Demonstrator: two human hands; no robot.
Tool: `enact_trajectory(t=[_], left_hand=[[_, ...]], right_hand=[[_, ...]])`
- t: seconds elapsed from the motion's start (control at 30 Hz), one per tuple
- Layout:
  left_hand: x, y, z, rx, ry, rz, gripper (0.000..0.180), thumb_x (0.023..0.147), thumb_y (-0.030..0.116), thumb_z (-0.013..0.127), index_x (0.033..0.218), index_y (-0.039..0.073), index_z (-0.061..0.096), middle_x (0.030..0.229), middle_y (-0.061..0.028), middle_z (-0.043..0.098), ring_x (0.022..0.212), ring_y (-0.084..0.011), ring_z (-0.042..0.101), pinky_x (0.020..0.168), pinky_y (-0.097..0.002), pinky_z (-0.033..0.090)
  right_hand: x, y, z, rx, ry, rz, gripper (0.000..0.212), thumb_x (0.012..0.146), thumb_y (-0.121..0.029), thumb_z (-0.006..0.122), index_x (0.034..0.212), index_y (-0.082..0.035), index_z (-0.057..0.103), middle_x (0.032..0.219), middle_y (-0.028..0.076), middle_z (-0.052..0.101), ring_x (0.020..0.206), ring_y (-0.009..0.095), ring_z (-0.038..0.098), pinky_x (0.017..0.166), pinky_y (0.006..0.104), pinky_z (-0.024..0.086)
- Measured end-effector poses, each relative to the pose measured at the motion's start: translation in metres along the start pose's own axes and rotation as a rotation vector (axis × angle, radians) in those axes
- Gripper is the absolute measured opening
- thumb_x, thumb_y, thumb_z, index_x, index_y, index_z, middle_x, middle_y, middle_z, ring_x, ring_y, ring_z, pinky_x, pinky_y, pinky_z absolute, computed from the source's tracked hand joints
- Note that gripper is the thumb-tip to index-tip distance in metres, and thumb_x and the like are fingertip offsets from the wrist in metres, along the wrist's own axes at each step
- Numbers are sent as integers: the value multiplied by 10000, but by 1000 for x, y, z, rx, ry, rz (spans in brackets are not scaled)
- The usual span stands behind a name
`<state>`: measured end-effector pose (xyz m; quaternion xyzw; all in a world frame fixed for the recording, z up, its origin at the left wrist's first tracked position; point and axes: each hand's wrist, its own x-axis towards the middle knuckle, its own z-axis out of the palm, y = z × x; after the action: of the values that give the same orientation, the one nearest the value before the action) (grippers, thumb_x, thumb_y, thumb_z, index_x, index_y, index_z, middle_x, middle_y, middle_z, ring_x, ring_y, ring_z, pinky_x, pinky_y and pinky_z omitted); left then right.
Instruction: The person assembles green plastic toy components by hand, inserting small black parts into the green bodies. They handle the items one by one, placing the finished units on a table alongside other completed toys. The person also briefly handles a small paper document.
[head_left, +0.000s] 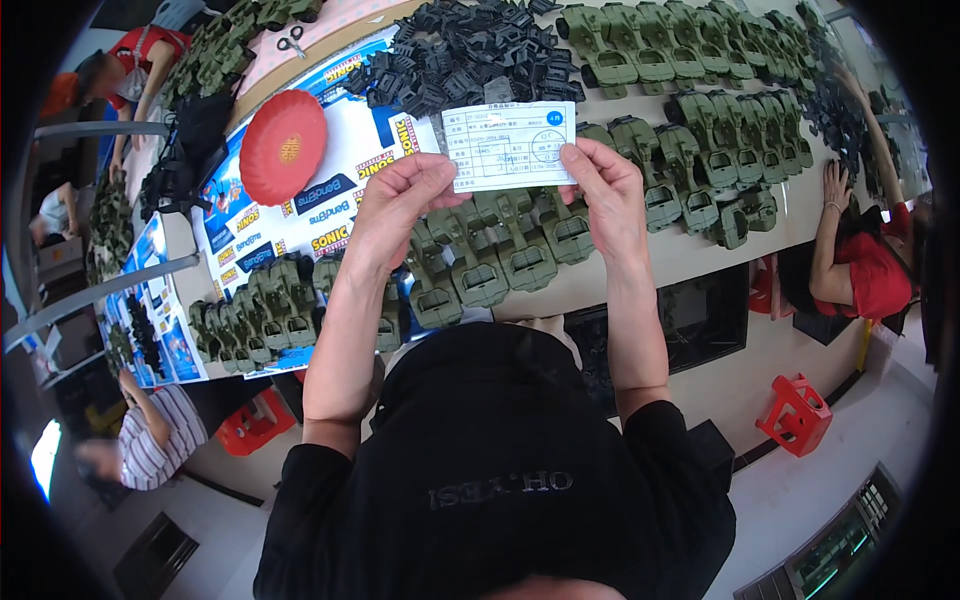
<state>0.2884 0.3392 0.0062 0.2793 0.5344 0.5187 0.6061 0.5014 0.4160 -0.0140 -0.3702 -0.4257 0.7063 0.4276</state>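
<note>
Stretched between my two hands is a white paper slip (508,146) with a printed table, handwriting and a blue round mark. My left hand (408,195) pinches its left edge between thumb and fingers. On the opposite edge, my right hand (606,185) grips the slip the same way. Below the paper stand rows of olive-green toy vehicle bodies (480,275), partly covered by my hands and arms. Just beyond it lies a heap of black plastic parts (470,60).
A red plate (284,148) rests on printed sheets at the left, with scissors (291,41) farther back. More green vehicle bodies (690,40) fill the far right. Co-workers sit at both sides, one in a red top (868,275). A red stool (795,415) stands on the floor.
</note>
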Motion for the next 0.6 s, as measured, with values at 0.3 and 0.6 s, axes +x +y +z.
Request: enact_trajectory(t=[0.3,0.6], left_hand=[[-3,3,4,-5,-27,23,148,880,117,548,962,7,602,958,-91,623,879,-160,603,796,-340,521],[-5,1,4,1,-20,31,213,859,159,594,995,-4,600,923,-84,642,815,-149,617,757,-261,490]], right_hand=[[-3,2,-5,35,-9,-15,225,847,-161,616,981,18,634,775,22,626,603,49,517,519,180,403],[-5,1,-4,13,0,-16,224,857,-149,598,989,30,626,758,26,614,598,55,500,527,189,397]])
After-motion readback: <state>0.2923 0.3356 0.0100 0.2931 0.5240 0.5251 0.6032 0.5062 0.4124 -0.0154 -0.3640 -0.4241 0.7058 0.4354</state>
